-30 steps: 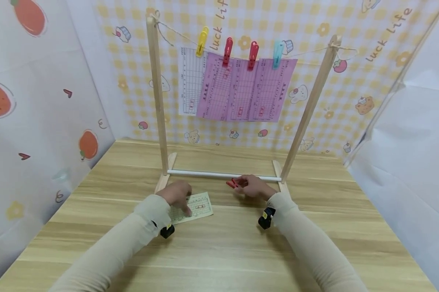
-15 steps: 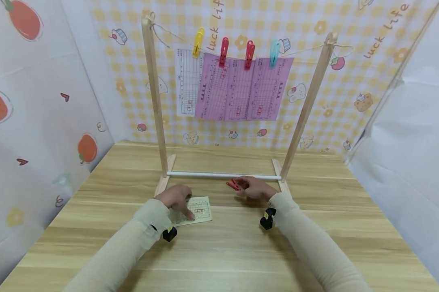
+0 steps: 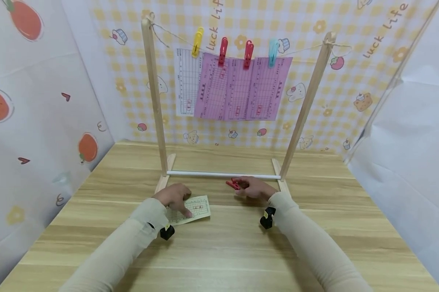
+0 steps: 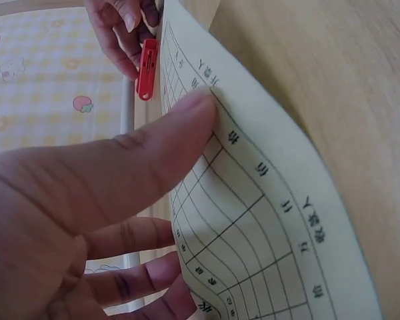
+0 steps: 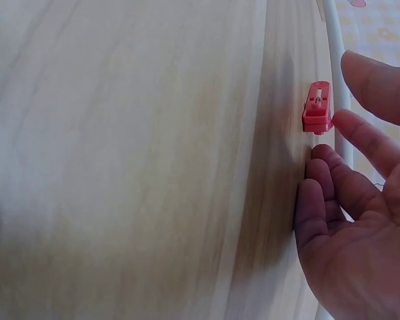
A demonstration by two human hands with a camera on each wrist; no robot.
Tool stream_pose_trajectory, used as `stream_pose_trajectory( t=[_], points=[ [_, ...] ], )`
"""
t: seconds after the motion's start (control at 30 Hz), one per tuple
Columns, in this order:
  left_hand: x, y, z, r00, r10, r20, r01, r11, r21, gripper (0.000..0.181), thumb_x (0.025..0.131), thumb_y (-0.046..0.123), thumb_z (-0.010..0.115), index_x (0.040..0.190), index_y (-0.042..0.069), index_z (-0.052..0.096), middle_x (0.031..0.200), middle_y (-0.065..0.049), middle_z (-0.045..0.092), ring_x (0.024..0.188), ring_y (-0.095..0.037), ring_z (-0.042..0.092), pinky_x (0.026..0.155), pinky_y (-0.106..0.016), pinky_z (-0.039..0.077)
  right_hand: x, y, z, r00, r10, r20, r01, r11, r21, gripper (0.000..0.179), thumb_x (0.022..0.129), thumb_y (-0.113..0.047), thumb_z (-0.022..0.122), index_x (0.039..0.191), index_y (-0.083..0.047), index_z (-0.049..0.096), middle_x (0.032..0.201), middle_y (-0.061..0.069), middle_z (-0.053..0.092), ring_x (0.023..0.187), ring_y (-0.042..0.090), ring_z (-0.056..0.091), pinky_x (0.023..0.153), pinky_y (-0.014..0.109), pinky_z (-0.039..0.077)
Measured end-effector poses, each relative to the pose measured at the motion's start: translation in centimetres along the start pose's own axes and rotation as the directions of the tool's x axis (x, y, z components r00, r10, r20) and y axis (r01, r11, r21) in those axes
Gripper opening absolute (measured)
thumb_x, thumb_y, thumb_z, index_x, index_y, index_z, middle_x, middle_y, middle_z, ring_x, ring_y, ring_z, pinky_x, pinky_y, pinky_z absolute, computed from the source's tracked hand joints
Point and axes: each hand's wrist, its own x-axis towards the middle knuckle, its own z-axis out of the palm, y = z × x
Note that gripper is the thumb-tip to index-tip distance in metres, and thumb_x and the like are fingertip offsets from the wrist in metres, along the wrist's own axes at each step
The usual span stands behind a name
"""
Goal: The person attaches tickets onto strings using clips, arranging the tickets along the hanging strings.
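Observation:
A pale yellow printed slip (image 3: 200,207) lies on the table under my left hand (image 3: 173,198). In the left wrist view the thumb presses on the slip's printed face while the other fingers meet its far edge, and the paper bows between them. A red clothespin (image 3: 232,185) lies by the fingertips of my right hand (image 3: 254,188), just in front of the white bar. The right wrist view has the index fingertip at the end of the clothespin (image 5: 317,108), with the thumb apart from it and the remaining fingers loosely bent on the table.
A wooden frame (image 3: 156,105) with a white bar (image 3: 197,174) along its base stands behind both hands. From its string hang a white slip (image 3: 186,85) and several pink slips (image 3: 265,91), held by yellow, red and light blue clothespins (image 3: 273,52). Patterned cloth backs the table.
The yellow slip has shifted slightly left under my left hand and now curves up at its edge. The red clothespin has turned slightly at my right fingertips; the right hand stays almost in place.

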Motion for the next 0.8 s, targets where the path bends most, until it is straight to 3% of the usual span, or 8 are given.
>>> stream_pose_trajectory(
  t=[0.17, 0.3, 0.57, 0.8],
  points=[
    [0.1, 0.1, 0.0, 1.000, -0.005, -0.001, 0.005, 1.000, 0.008, 0.055, 0.070, 0.033, 0.088, 0.109, 0.004, 0.063, 0.102, -0.009, 0.062, 0.094, -0.025, 0.058, 0.080, -0.042, 0.052, -0.2, 0.0, -0.1, 1.000, 0.000, -0.004, 0.000, 1.000, -0.010, 0.052, 0.091, -0.016, 0.068, 0.140, -0.010, 0.052, 0.101, 0.007, 0.060, 0.085, 0.019, 0.052, 0.074, 0.031, 0.042],
    [-0.1, 0.5, 0.0, 0.999, -0.006, -0.033, 0.005, 1.000, -0.014, 0.057, 0.067, 0.031, 0.090, 0.108, 0.001, 0.064, 0.098, -0.007, 0.062, 0.090, -0.024, 0.058, 0.078, -0.041, 0.051, -0.5, 0.1, 0.1, 0.999, -0.019, -0.034, 0.017, 0.998, -0.057, 0.046, 0.091, -0.017, 0.069, 0.134, -0.009, 0.058, 0.093, 0.006, 0.060, 0.078, 0.019, 0.052, 0.067, 0.030, 0.044],
    [-0.6, 1.4, 0.3, 0.993, -0.059, -0.107, 0.057, 0.998, -0.022, 0.062, 0.063, 0.026, 0.092, 0.110, -0.002, 0.064, 0.105, -0.010, 0.059, 0.097, -0.026, 0.056, 0.087, -0.042, 0.049, -0.5, 0.5, 0.4, 0.995, 0.004, -0.099, -0.006, 1.000, -0.016, 0.036, 0.091, -0.017, 0.068, 0.125, -0.007, 0.063, 0.109, 0.006, 0.064, 0.095, 0.020, 0.056, 0.089, 0.040, 0.044],
    [-0.4, 1.6, 0.8, 0.985, -0.075, -0.157, 0.076, 0.997, -0.003, 0.053, 0.061, 0.023, 0.093, 0.100, 0.001, 0.064, 0.094, -0.006, 0.058, 0.085, -0.022, 0.054, 0.078, -0.038, 0.051, -0.3, 0.8, 0.4, 0.996, -0.024, -0.089, 0.026, 0.999, 0.024, 0.012, 0.090, -0.013, 0.069, 0.100, -0.007, 0.066, 0.101, 0.004, 0.065, 0.089, 0.018, 0.055, 0.081, 0.033, 0.044]
  ],
)
